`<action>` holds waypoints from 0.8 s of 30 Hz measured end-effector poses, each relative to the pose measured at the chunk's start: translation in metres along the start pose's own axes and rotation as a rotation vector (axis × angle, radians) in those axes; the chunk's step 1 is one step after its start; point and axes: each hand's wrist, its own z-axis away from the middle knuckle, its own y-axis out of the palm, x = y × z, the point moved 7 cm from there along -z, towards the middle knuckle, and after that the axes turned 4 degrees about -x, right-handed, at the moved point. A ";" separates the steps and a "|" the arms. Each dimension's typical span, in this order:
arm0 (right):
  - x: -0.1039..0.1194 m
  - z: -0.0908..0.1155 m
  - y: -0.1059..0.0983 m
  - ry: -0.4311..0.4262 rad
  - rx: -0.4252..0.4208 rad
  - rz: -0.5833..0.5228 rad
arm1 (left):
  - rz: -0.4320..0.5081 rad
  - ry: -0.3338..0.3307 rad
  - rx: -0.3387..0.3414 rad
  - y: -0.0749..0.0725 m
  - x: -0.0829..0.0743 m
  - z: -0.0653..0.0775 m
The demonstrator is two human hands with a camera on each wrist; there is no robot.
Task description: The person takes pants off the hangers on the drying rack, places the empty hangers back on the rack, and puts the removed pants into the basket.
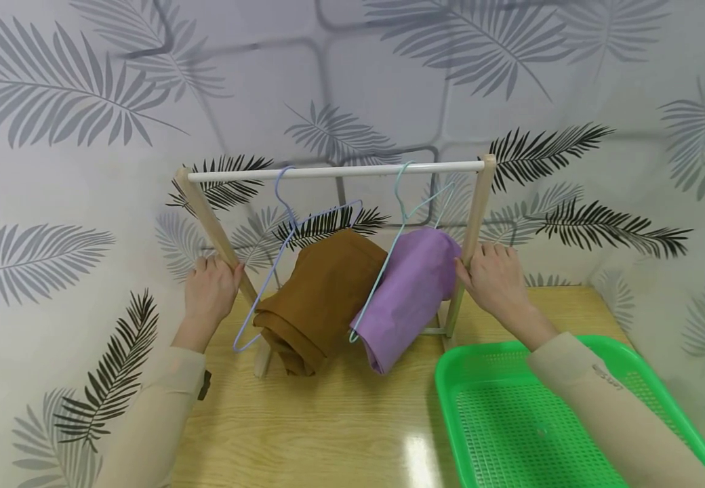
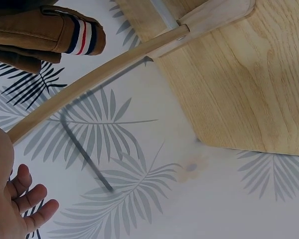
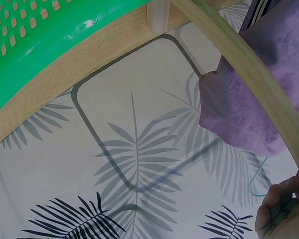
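Observation:
A small clothes rack has a white rail (image 1: 352, 171) and pale wooden side posts. My left hand (image 1: 209, 290) holds its left post (image 1: 209, 220), thumb in front; in the left wrist view the other fingers (image 2: 34, 196) are loosely bent beside the post. On the right post (image 1: 478, 203), my right hand (image 1: 499, 281) pinches with thumb and fingers. From the rail hang a lavender-blue hanger (image 1: 287, 245) with a brown garment (image 1: 331, 285) and a mint hanger (image 1: 383, 268) with a purple garment (image 1: 416, 285). The brown garment shows a striped band (image 2: 82, 37) in the left wrist view.
A green perforated basket (image 1: 450, 393) stands at the right on the wooden table (image 1: 304, 434), under my right forearm. Behind the rack is a wall (image 1: 255, 88) with a leaf pattern, close to the table's back edge.

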 end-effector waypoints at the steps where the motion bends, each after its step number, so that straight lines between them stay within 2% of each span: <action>1: 0.000 0.000 0.000 0.001 -0.002 0.000 | -0.003 -0.003 0.003 0.001 0.000 -0.001; 13: -0.001 0.001 0.001 0.000 -0.019 0.001 | 0.006 -0.029 0.076 0.004 0.002 -0.002; 24: -0.001 0.001 0.000 -0.013 -0.029 0.002 | 0.016 -0.033 0.157 -0.004 0.002 0.011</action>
